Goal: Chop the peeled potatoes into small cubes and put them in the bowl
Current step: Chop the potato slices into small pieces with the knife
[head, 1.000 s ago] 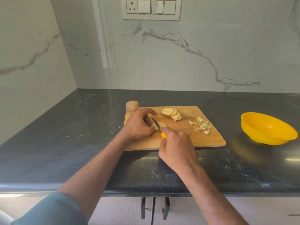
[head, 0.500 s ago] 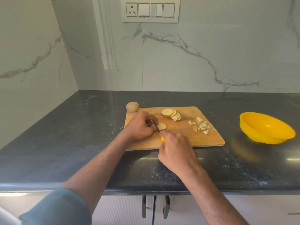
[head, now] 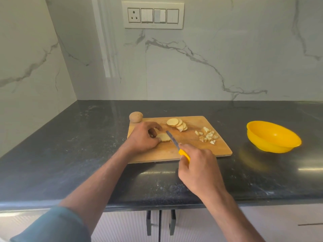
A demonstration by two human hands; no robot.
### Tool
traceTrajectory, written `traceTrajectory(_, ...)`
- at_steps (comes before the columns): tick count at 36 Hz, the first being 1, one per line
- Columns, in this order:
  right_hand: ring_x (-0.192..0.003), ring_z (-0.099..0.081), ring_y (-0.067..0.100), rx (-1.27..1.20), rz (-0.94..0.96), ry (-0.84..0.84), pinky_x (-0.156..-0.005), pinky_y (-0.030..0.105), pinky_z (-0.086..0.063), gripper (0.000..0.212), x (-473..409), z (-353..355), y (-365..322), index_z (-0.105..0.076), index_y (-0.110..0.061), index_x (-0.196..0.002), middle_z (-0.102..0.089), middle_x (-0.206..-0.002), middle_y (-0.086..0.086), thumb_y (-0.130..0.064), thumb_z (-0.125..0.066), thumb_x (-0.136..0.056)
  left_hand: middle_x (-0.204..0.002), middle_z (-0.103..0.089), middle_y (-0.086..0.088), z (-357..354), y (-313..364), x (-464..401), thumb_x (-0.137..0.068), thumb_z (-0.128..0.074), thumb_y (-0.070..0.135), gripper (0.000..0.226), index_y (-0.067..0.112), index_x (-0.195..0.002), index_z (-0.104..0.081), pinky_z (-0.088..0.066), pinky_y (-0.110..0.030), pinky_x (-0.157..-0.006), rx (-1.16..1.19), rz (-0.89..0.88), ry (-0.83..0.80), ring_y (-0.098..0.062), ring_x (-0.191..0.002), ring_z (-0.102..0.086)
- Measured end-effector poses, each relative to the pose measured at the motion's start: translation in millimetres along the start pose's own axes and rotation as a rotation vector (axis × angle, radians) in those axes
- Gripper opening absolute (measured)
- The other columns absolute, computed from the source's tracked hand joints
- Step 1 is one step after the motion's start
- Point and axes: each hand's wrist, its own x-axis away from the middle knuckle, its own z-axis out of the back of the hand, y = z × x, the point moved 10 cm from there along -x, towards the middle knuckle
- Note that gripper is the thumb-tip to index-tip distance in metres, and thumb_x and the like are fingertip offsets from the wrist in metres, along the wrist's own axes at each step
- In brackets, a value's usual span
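- The left hand (head: 142, 137) rests on the wooden cutting board (head: 201, 151), fingers curled around a flat potato slice (head: 164, 137) and pinning it to the wood.
- The right hand (head: 199, 172) grips the yellow handle of a knife (head: 177, 145); the blade slants up and to the left, its tip just beside the right edge of the held slice. Whether the edge touches the slice cannot be told.
- A fanned stack of round slices (head: 176, 124) lies near the far edge of the board.
- A small heap of potato cubes (head: 207, 136) sits on the right part of the board, apart from the slices.
- A whole potato (head: 136, 117) rests on the dark countertop (head: 70, 145), touching the board's far left corner.
- The yellow bowl (head: 272, 137) stands on the countertop well to the right of the board; no potato shows inside it.
- A switch panel (head: 153, 15) is mounted on the marble wall behind.
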Motion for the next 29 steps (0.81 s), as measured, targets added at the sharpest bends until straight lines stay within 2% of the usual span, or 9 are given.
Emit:
traceTrajectory(2, -0.077, -0.07, 0.022, -0.005, -0.01, 0.031, -0.069, 0.032, -0.059, 0.038, -3, 0, 1, -0.069, -0.014, -0.124, -0.077, -0.094, 0.002, -0.011, -0.062, -0.087, -0.081, -0.066, 0.0, 2, -2, 0, -0.078, -0.081, 0.011, 0.032, 0.018, -0.107, -0.071, -0.054, -0.021, -0.07, 0.016, 0.014, 0.016, -0.011, -0.075, -0.063)
traceTrajectory(4, -0.079, -0.07, 0.023, 0.0, -0.016, 0.038, -0.07, 0.034, -0.059, 0.038, -8, -5, -1, -0.068, -0.015, -0.124, -0.076, -0.095, 0.002, -0.012, -0.061, -0.087, -0.08, -0.067, 0.0, 4, -4, 0, -0.076, -0.083, 0.012, 0.035, 0.018, -0.107, -0.068, -0.054, -0.022, -0.069, 0.023, 0.026, 0.041, -0.008, -0.071, -0.061)
traceTrajectory(7, -0.08, -0.069, 0.025, 0.01, -0.019, 0.025, -0.063, 0.027, -0.05, 0.038, -20, -18, -4, -0.067, -0.016, -0.124, -0.075, -0.094, 0.003, -0.012, -0.057, -0.088, -0.08, -0.068, 0.0, 7, -4, 2, -0.074, -0.082, 0.01, 0.036, 0.019, -0.105, -0.067, -0.054, -0.02, -0.067, 0.027, 0.033, 0.062, -0.008, -0.07, -0.062)
traceTrajectory(10, -0.08, -0.069, 0.02, 0.034, 0.003, 0.006, -0.063, 0.02, -0.047, 0.039, -29, -31, -12, -0.064, -0.016, -0.129, -0.074, -0.095, 0.002, -0.013, -0.055, -0.091, -0.078, -0.071, -0.002, 9, -7, 3, -0.073, -0.077, 0.006, 0.032, 0.016, -0.102, -0.068, -0.057, -0.025, -0.07, 0.049, 0.04, 0.07, -0.009, -0.07, -0.065)
traceTrajectory(15, -0.07, -0.053, 0.017, 0.052, 0.039, -0.011, -0.062, 0.022, -0.043, 0.038, -30, -41, -18, -0.063, -0.015, -0.129, -0.07, -0.091, 0.004, -0.012, -0.055, -0.092, -0.074, -0.072, 0.0, 11, -7, 5, -0.073, -0.074, 0.001, 0.03, 0.014, -0.099, -0.069, -0.058, -0.026, -0.071, 0.073, 0.041, 0.078, -0.006, -0.071, -0.068)
traceTrajectory(19, -0.074, -0.06, 0.02, 0.07, 0.06, -0.012, -0.063, 0.022, -0.041, 0.037, -30, -44, -17, -0.065, -0.015, -0.127, -0.072, -0.092, 0.005, -0.013, -0.056, -0.091, -0.073, -0.073, 0.002, 11, -7, 3, -0.073, -0.076, 0.001, 0.03, 0.015, -0.099, -0.069, -0.059, -0.025, -0.07, 0.083, 0.049, 0.073, -0.005, -0.07, -0.069)
traceTrajectory(23, -0.085, -0.068, 0.02, 0.064, 0.073, -0.031, -0.069, 0.021, -0.047, 0.04, -29, -46, -20, -0.063, -0.017, -0.132, -0.073, -0.099, 0.003, -0.015, -0.055, -0.092, -0.072, -0.073, 0.003, 11, -8, 4, -0.073, -0.076, 0.0, 0.03, 0.013, -0.1, -0.069, -0.059, -0.026, -0.071, 0.085, 0.049, 0.072, -0.005, -0.069, -0.069)
traceTrajectory(27, -0.083, -0.067, 0.017, 0.051, 0.073, -0.036, -0.062, 0.008, -0.032, 0.042, -29, -45, -21, -0.062, -0.017, -0.134, -0.074, -0.1, 0.002, -0.014, -0.056, -0.092, -0.073, -0.073, -0.001, 11, -5, 4, -0.075, -0.076, -0.002, 0.028, 0.008, -0.1, -0.069, -0.058, -0.027, -0.071, 0.085, 0.046, 0.074, -0.007, -0.069, -0.07)
traceTrajectory(29, -0.084, -0.068, 0.017, 0.051, 0.072, -0.042, -0.064, 0.011, -0.033, 0.042, -29, -45, -22, -0.062, -0.016, -0.134, -0.074, -0.101, 0.002, -0.014, -0.055, -0.093, -0.073, -0.073, -0.001, 12, -4, 4, -0.075, -0.078, -0.002, 0.028, 0.008, -0.1, -0.069, -0.058, -0.024, -0.069, 0.083, 0.044, 0.074, -0.007, -0.069, -0.069)
